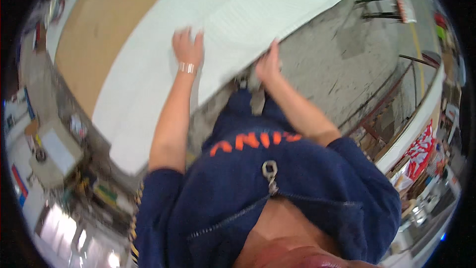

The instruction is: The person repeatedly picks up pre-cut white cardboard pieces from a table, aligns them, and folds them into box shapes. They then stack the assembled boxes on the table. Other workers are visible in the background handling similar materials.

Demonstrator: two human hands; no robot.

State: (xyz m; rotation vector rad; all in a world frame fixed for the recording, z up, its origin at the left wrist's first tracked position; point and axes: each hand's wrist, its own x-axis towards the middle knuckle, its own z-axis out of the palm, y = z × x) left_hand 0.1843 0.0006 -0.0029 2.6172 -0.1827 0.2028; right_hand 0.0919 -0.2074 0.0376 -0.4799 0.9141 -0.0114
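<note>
White sheet, progress: broad, flat white sheet (233, 22) looks spread out, no fold visible. Judged mid-handling, both hands being at it; final handling seems left to do.
White sheet, to the grip: lies beneath the left hand; its near edge runs just beside the right hand.
Left hand: bare left hand (188, 47), silver-coloured metal wristband (187, 67), over the sheet, inside its near edge. Fingers spread, nothing seen gripped; contact unclear.
Right hand: bare right hand (269, 67), at the sheet's near edge, side-on and blurred. Cannot tell whether it pinches the edge.
Tan strip: smooth, curved tan strip (96, 34), along the sheet's left side; overlap unclear.
Floor: scuffed grey concrete floor (327, 57), right of the sheet.
</note>
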